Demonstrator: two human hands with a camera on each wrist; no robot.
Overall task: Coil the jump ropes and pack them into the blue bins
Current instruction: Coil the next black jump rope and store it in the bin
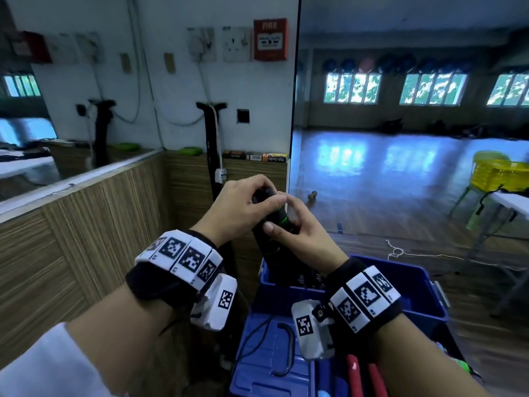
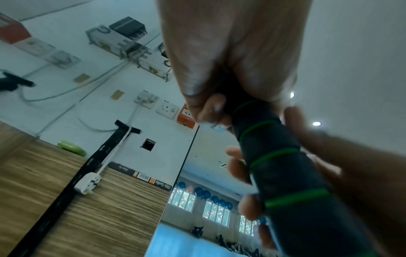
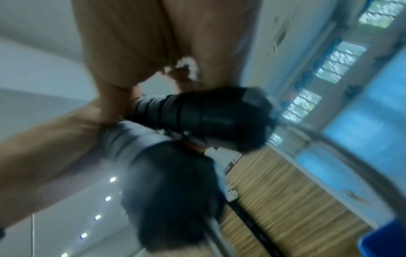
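A pair of black jump rope handles (image 1: 276, 224) with green rings stands upright over the open blue bin (image 1: 423, 285). My left hand (image 1: 264, 196) grips the handles' top end from the left. My right hand (image 1: 282, 217) holds them lower down, thumb across the front. In the left wrist view the ringed handle (image 2: 274, 156) runs down from my left hand's fingertips (image 2: 208, 107), with the right hand's fingers (image 2: 237, 167) curled behind it. The blurred right wrist view shows two black handles (image 3: 219, 118) side by side in my grip. Dark rope lies inside the bin, partly hidden.
A second blue bin lid (image 1: 266, 365) with a black handle sits just below my wrists, red items (image 1: 355, 376) beside it. A wood-panelled wall (image 1: 86, 239) stands close on the left. A white table (image 1: 512, 204) with a yellow basket (image 1: 498, 173) is at right; a white cord (image 1: 400, 252) trails on the floor.
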